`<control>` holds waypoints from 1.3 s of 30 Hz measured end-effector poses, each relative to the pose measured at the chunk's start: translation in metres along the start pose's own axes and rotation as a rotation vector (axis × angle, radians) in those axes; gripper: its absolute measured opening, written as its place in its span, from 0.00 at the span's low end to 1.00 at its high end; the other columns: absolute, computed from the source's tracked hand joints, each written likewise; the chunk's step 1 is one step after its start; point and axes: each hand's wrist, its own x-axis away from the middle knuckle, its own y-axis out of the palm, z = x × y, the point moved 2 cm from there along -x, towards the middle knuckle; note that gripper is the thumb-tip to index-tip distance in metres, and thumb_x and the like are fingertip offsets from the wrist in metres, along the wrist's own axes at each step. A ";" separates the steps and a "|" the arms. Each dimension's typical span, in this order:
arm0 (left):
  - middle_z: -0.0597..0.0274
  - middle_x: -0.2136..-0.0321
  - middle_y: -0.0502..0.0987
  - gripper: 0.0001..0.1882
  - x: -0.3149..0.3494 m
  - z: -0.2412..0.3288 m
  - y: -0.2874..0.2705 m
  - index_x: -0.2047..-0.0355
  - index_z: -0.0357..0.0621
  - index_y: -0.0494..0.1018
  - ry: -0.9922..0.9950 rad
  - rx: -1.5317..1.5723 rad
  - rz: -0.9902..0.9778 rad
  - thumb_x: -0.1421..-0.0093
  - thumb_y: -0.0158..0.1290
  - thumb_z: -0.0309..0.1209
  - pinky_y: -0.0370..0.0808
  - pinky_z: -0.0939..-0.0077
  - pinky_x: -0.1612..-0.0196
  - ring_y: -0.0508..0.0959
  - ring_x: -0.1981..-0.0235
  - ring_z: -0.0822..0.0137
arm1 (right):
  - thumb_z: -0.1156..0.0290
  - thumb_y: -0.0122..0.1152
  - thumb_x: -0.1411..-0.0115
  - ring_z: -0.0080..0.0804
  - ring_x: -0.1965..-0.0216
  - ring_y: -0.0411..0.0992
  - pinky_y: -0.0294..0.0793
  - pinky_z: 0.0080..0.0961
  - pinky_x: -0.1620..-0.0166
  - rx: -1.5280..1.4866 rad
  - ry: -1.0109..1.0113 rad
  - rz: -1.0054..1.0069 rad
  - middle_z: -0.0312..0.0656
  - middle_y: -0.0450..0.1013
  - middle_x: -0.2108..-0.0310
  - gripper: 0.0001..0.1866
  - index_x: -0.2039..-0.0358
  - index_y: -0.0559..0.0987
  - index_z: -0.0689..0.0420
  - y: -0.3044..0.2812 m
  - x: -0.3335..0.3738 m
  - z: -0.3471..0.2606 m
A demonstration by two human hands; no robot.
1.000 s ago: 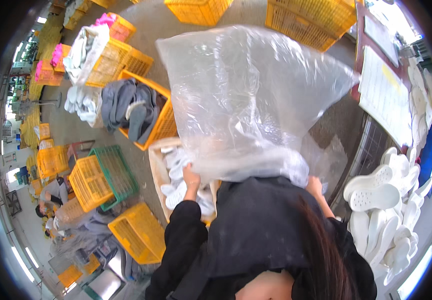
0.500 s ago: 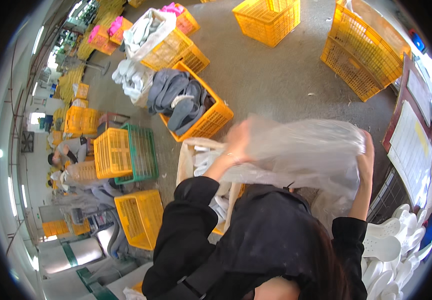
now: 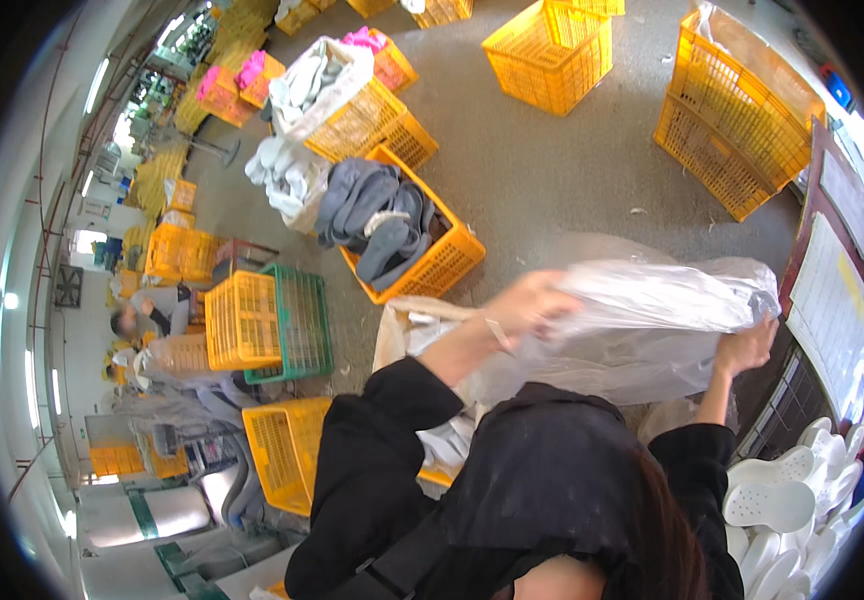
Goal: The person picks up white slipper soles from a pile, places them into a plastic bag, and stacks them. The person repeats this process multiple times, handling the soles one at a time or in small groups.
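Observation:
A large clear plastic bag is stretched sideways between my two hands in front of my body. My left hand grips its left end, the fingers slightly blurred. At the bag's right end, my right hand is closed around the bunched film. Below my left forearm is a lined crate with pale pieces inside, partly hidden by my arm and the bag. The bag's lower part is hidden behind my dark clothing.
Ahead to the left, a yellow crate holds grey sandals. White perforated shoe-shaped pieces are piled at my lower right. A board with papers stands at the right. A green crate is at the left. Another person sits far left.
The bag has shifted right and is stretched between my hands. My left hand has moved right and down; my right hand is lower and further right. The view has shifted slightly.

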 end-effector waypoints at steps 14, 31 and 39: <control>0.39 0.62 0.75 0.31 -0.074 0.030 0.106 0.44 0.35 0.62 1.000 -1.125 0.288 0.50 0.55 0.28 0.75 0.55 0.66 0.79 0.68 0.45 | 0.79 0.63 0.58 0.44 0.52 0.69 0.72 0.34 0.55 -0.681 -0.532 -0.267 0.45 0.70 0.57 0.31 0.49 0.74 0.55 -0.224 -0.034 -0.164; 0.46 0.58 0.72 0.16 0.047 0.106 -0.099 0.65 0.40 0.71 0.899 -1.304 0.660 0.57 0.51 0.18 0.72 0.59 0.56 0.73 0.58 0.41 | 0.78 0.52 0.47 0.51 0.50 0.71 0.67 0.39 0.45 -0.427 -0.188 0.026 0.54 0.74 0.54 0.23 0.48 0.72 0.61 -0.011 -0.267 0.012; 0.40 0.61 0.71 0.19 -0.084 -0.044 -0.159 0.58 0.34 0.68 0.771 -1.011 0.991 0.53 0.50 0.19 0.68 0.48 0.57 0.71 0.56 0.40 | 0.72 0.54 0.43 0.47 0.59 0.72 0.71 0.36 0.53 -0.410 -0.398 -0.102 0.51 0.73 0.61 0.17 0.53 0.73 0.64 -0.051 -0.052 0.022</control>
